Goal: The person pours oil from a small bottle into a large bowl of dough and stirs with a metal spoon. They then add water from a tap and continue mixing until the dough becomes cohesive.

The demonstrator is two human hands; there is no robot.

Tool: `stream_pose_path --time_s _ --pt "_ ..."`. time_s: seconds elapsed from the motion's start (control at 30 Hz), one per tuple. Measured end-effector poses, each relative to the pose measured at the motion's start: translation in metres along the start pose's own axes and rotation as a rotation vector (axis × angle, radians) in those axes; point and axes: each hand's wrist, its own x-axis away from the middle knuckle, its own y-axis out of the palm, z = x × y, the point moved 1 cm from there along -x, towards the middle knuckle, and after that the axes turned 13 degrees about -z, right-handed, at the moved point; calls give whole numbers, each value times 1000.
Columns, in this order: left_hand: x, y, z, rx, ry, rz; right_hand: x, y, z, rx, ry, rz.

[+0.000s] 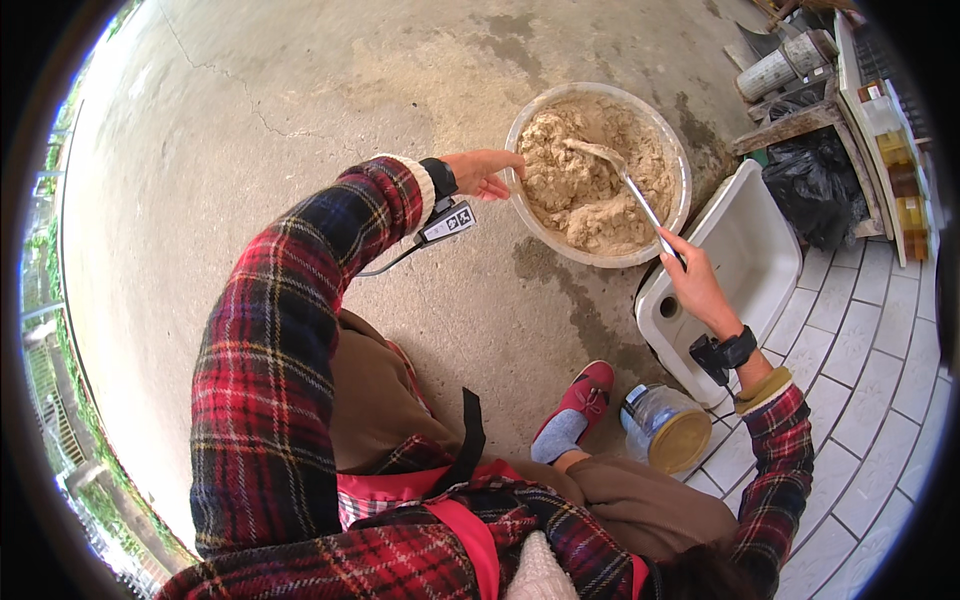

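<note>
A large round plastic tub (679,214) holds a thick, lumpy, light-brown doughy mixture (559,176). My right hand (694,281) grips the dark end of a metal-handled spoon or spatula (637,193), whose mixture-coated head lies on the mixture near the middle of the tub. At the tub's left rim is my left hand (487,171), its fingers around or against the edge; the fingertips are partly hidden, so how firmly it holds cannot be told.
A white ceramic basin (757,247) with a drain hole stands right of the tub. Below it, a clear plastic jar (664,427) with a yellowish lid lies near my red shoe (589,397). Black plastic bags (814,184) and a shelf of bottles (896,161) are at the right.
</note>
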Motion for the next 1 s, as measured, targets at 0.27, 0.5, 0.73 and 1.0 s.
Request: stream_pose_path --time_s 0.27,0.5,0.73,1.0 --pt "3 -1 -8 29 19 -34 38 -14 -26 171 180 -93" --pt "13 -8 -3 26 5 -17 51 -58 -86 225 195 -151" --pt "19 -5 6 18 32 -42 23 -45 -57 354 140 -161" --pt "16 11 -3 4 -14 31 7 -39 -4 -109 245 -211"
